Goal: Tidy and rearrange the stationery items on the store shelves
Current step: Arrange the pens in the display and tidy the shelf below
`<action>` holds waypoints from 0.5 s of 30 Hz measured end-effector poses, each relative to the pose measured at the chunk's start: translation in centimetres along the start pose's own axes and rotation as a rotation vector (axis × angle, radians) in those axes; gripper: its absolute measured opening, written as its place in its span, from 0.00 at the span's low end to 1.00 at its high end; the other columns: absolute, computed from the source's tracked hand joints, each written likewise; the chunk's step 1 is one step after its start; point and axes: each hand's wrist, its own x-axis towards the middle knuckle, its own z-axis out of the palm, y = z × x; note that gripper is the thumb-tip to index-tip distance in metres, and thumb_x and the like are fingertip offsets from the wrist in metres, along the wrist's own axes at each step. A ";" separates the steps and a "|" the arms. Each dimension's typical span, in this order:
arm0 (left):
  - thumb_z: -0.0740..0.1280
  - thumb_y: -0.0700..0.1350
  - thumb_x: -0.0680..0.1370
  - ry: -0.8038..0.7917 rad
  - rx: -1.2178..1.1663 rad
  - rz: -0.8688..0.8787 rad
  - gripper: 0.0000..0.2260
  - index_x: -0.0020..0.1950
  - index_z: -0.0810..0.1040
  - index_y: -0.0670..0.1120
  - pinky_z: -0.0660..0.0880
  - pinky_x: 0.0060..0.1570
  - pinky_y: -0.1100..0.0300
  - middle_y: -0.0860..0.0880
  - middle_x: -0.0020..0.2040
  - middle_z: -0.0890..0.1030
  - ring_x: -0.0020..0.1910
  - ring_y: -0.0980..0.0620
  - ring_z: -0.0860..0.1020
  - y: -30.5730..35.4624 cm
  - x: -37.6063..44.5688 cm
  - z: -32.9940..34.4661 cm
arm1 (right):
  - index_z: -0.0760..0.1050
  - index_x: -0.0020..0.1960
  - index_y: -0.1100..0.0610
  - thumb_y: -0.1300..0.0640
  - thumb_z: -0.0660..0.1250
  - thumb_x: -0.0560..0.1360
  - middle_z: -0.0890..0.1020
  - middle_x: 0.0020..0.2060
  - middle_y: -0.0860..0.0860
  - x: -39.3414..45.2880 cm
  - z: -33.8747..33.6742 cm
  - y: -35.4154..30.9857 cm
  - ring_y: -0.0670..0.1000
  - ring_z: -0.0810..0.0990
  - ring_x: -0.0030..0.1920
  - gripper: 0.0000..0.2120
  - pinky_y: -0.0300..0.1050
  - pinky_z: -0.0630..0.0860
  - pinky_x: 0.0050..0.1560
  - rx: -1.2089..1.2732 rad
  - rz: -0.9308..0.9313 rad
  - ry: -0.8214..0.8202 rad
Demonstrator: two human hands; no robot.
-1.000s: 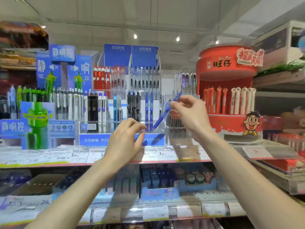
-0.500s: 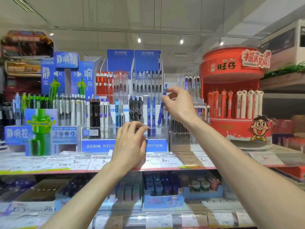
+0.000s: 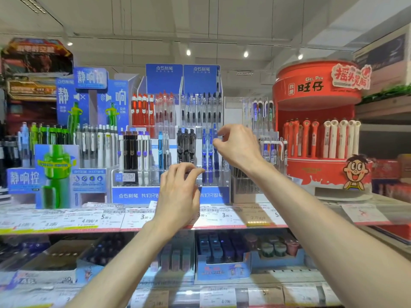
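Observation:
A clear tiered pen display with a blue front band stands on the upper shelf. It holds rows of black, white and blue pens. My right hand is raised at its right side, thumb and forefinger pinching the upper part of a blue pen. That pen stands upright in a slot beside two other blue pens. My left hand hovers lower, in front of the display's base, its fingertips drawn together with nothing visible in them.
A green and blue pen stand sits to the left, a red round gel-pen stand to the right. Price tags line the shelf edge. Boxes of small stationery fill the shelf below.
My right hand carried the blue pen from a slanted hold in front of the display, turned it upright and lowered it into the slot. My left hand stayed low in front.

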 end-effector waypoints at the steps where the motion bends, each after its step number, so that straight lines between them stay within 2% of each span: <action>1: 0.69 0.41 0.73 0.001 -0.004 0.002 0.19 0.64 0.76 0.49 0.67 0.62 0.48 0.49 0.61 0.75 0.62 0.47 0.69 -0.1 0.0 0.0 | 0.80 0.60 0.53 0.56 0.69 0.76 0.82 0.55 0.50 0.0 0.1 0.2 0.48 0.80 0.49 0.12 0.42 0.74 0.54 -0.014 -0.010 0.007; 3: 0.69 0.41 0.73 0.009 -0.012 0.004 0.19 0.64 0.76 0.49 0.67 0.62 0.49 0.49 0.61 0.75 0.62 0.48 0.69 -0.1 0.0 0.1 | 0.76 0.63 0.53 0.56 0.69 0.76 0.77 0.58 0.50 0.0 0.3 0.7 0.47 0.76 0.54 0.16 0.39 0.69 0.54 -0.031 -0.037 0.018; 5: 0.69 0.41 0.74 0.012 -0.015 0.001 0.19 0.64 0.76 0.49 0.67 0.62 0.49 0.50 0.60 0.75 0.62 0.48 0.69 -0.2 0.0 0.1 | 0.72 0.67 0.53 0.57 0.70 0.76 0.75 0.61 0.50 0.1 0.5 1.1 0.48 0.74 0.60 0.20 0.38 0.65 0.59 -0.034 -0.070 0.022; 9: 0.69 0.41 0.74 0.012 -0.017 -0.010 0.18 0.64 0.76 0.49 0.65 0.63 0.50 0.50 0.61 0.74 0.62 0.49 0.68 -0.1 0.1 0.2 | 0.68 0.72 0.53 0.59 0.68 0.76 0.75 0.66 0.50 0.3 0.4 1.4 0.49 0.71 0.67 0.25 0.43 0.63 0.68 -0.013 -0.127 -0.011; 15: 0.68 0.42 0.75 -0.004 -0.019 -0.011 0.18 0.65 0.76 0.50 0.65 0.63 0.49 0.51 0.61 0.74 0.62 0.49 0.67 -0.2 0.1 0.1 | 0.71 0.71 0.53 0.59 0.68 0.77 0.78 0.65 0.48 0.5 -0.2 1.7 0.44 0.76 0.60 0.22 0.39 0.69 0.64 0.086 -0.143 -0.100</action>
